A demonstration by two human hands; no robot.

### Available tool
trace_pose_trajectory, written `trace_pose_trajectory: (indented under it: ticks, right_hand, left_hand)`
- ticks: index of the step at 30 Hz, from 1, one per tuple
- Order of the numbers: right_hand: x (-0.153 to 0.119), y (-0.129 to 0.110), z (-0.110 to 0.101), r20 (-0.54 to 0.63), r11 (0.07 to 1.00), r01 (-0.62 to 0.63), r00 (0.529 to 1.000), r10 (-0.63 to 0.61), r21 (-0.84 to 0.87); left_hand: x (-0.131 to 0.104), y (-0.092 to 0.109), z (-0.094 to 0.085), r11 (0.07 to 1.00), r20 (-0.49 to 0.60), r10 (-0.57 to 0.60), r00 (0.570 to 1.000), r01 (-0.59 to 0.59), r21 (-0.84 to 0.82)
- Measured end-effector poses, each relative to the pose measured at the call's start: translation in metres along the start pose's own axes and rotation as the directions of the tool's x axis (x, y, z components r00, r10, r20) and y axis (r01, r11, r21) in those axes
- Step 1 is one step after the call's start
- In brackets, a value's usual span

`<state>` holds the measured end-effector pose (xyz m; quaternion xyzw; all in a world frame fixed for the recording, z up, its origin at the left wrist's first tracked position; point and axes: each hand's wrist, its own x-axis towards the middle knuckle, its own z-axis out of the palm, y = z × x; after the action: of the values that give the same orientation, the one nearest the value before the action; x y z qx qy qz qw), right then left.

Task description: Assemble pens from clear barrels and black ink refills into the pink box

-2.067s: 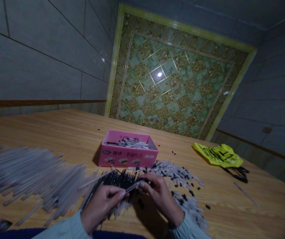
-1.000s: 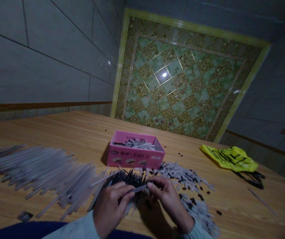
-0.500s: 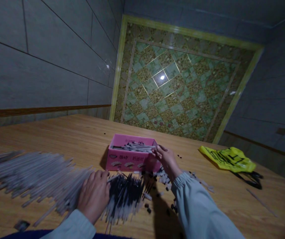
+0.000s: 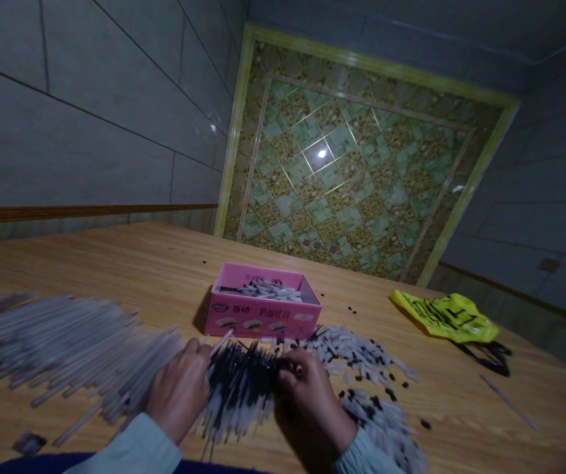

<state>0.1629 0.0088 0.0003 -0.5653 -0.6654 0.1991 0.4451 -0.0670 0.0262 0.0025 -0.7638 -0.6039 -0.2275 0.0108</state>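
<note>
My left hand (image 4: 179, 392) is closed around a slim white tube (image 4: 221, 342), which looks like a pen barrel; its end pokes up past the fingers. My right hand (image 4: 310, 388) has its fingers pinched at the right edge of a pile of thin black-topped sticks (image 4: 243, 375), like pen refills. Whatever lies between those fingertips is hidden. Just behind both hands stands an open pink box (image 4: 263, 319) with several white sticks (image 4: 268, 289) in it. Left of my left hand lies a wide spread of pale tubes (image 4: 76, 342).
Small white and black plug-like pieces (image 4: 352, 352) are scattered right of the box, with a second heap (image 4: 386, 428) nearer me. Further right lie a yellow bag (image 4: 445, 316) with black straps and a single thin stick (image 4: 509, 401). Tiled walls (image 4: 129, 151) border the wooden table (image 4: 139, 253).
My right hand has moved from the box's right rim down toward me, to the black-topped sticks. My left hand stays near the same place with the tube. The view has shifted slightly.
</note>
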Motion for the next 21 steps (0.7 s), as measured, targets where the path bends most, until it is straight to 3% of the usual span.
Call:
trace_pose_trajectory:
  ticks: [2, 4, 8, 12, 16, 19, 21]
  right_hand:
    - [0.001, -0.003, 0.004, 0.044, 0.985, 0.084, 0.996, -0.078, -0.148]
    - [0.01, -0.008, 0.01, 0.084, 0.95, 0.154, 0.987, -0.135, -0.273]
    - [0.041, -0.018, 0.033, 0.111, 0.926, 0.168, 0.984, -0.138, -0.339]
    - [0.06, -0.026, 0.061, 0.131, 0.908, 0.146, 0.986, -0.102, -0.392]
    - [0.057, -0.028, 0.078, 0.092, 0.906, 0.114, 0.992, -0.084, -0.408]
    - [0.051, -0.029, 0.073, 0.041, 0.924, 0.109, 0.994, -0.101, -0.365]
    - [0.047, -0.031, 0.06, -0.007, 0.945, 0.114, 0.993, -0.121, -0.307]
  left_hand:
    - [0.001, 0.006, -0.003, 0.977, -0.095, 0.026, 0.995, -0.045, -0.207]
    - [0.0, 0.011, -0.002, 0.888, -0.129, -0.018, 0.991, -0.044, -0.458]
    - [-0.003, 0.017, 0.008, 0.587, -0.013, -0.101, 0.995, 0.049, -0.808]
    - [-0.004, 0.018, 0.016, 0.399, 0.093, -0.104, 0.99, 0.127, -0.908]
    - [-0.003, 0.018, 0.018, 0.31, 0.125, -0.136, 0.983, 0.162, -0.937]
    - [-0.002, 0.02, 0.017, 0.241, 0.13, -0.136, 0.982, 0.16, -0.957]
    - [-0.001, 0.022, 0.016, 0.131, 0.158, -0.119, 0.98, 0.173, -0.976]
